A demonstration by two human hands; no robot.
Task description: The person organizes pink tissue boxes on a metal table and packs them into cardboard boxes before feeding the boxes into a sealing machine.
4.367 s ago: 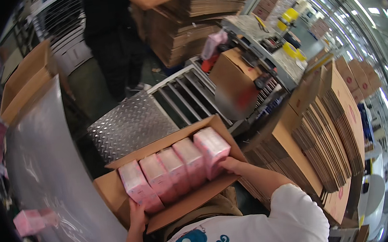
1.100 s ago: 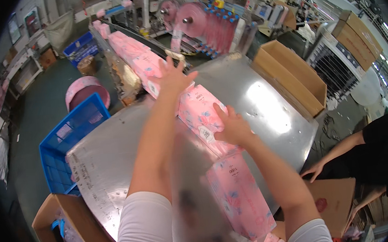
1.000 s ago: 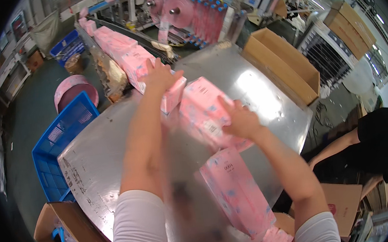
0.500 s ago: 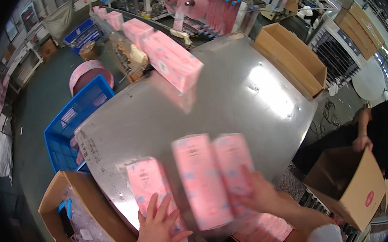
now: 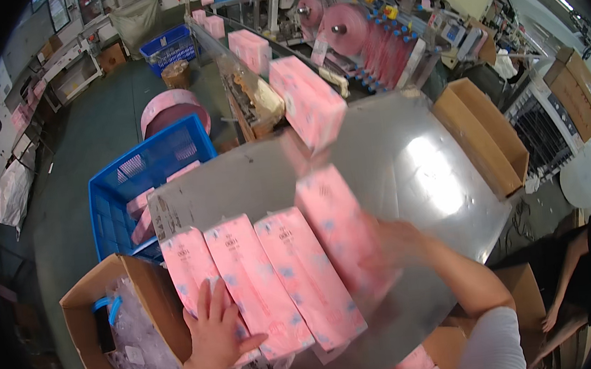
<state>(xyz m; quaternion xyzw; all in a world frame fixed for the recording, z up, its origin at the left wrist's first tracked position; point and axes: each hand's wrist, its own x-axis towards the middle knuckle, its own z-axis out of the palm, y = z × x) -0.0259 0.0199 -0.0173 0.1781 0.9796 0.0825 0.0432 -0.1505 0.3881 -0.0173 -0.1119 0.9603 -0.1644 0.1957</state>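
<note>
Looking down, I see four pink packs (image 5: pixel 287 278) lying side by side on the steel table (image 5: pixel 415 166), long axes running away from me. My left hand (image 5: pixel 217 331) lies flat and open on the leftmost pack; my right hand (image 5: pixel 397 242), blurred, presses the rightmost, grip unclear.

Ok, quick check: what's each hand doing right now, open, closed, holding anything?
Left hand: open, flat on the leftmost pink pack.
Right hand: blurred, against the rightmost pink pack; grip cannot be told.
</note>
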